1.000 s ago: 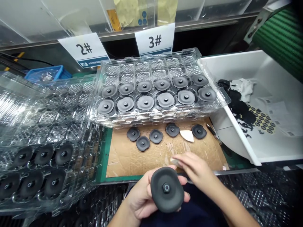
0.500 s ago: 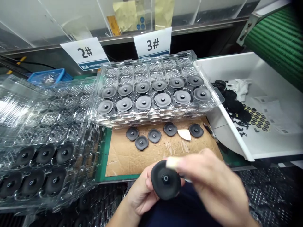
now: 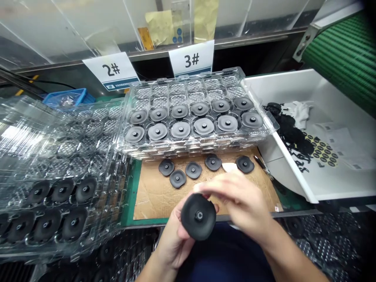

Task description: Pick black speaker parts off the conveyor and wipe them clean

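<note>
My left hand (image 3: 173, 241) grips a black rubber disc (image 3: 198, 216) with a small metal hub, held upright over my lap. My right hand (image 3: 242, 203) reaches over from the right, its fingers pinched at the disc's upper rim. A small pale piece shows blurred at those fingertips. Behind my hands, five loose black discs (image 3: 193, 170) lie in a row on a cardboard sheet (image 3: 152, 196). A white wedge (image 3: 228, 166) lies among them, partly hidden by my right hand.
A clear blister tray (image 3: 272, 126) behind the cardboard holds two rows of grey discs. Stacked clear trays (image 3: 58, 164) with black discs fill the left. A white bin (image 3: 293, 172) with black scraps and paper stands at the right. Signs 2# (image 3: 111, 69) and 3# (image 3: 191, 60) hang behind.
My left hand lifted the disc and shifted it a little left. My right hand came up from the cardboard edge and now sits over the disc's top rim.
</note>
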A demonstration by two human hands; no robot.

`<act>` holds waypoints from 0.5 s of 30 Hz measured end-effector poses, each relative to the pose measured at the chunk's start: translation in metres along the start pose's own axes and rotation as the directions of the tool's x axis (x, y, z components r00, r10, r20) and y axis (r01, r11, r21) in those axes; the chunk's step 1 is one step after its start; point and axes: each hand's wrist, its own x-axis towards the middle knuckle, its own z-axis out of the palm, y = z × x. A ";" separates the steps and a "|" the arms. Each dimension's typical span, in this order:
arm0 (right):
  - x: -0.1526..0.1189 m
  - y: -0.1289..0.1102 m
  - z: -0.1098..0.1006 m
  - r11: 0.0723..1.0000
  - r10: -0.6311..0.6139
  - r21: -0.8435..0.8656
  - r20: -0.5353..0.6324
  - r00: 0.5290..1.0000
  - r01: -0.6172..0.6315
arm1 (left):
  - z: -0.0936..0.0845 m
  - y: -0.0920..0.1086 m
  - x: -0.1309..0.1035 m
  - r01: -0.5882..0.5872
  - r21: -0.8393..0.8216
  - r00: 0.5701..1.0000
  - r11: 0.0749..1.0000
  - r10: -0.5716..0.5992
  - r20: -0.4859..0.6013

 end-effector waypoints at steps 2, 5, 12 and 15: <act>-0.012 0.025 0.002 0.970 0.242 0.005 -0.069 0.968 -0.242 | -0.004 0.004 -0.003 -0.046 -0.034 0.997 0.998 0.048 0.053; -0.043 0.055 0.022 0.900 0.435 0.005 0.005 0.900 -0.435 | -0.011 0.007 -0.007 -0.062 -0.060 0.998 0.996 0.063 0.026; -0.073 0.065 0.051 0.870 0.492 -0.007 0.058 0.869 -0.492 | -0.010 0.005 -0.002 -0.059 -0.078 0.998 0.995 0.060 0.009; -0.047 0.036 0.028 0.867 0.497 0.028 -0.108 0.861 -0.497 | -0.005 0.005 0.000 -0.052 -0.050 0.999 0.997 0.052 -0.004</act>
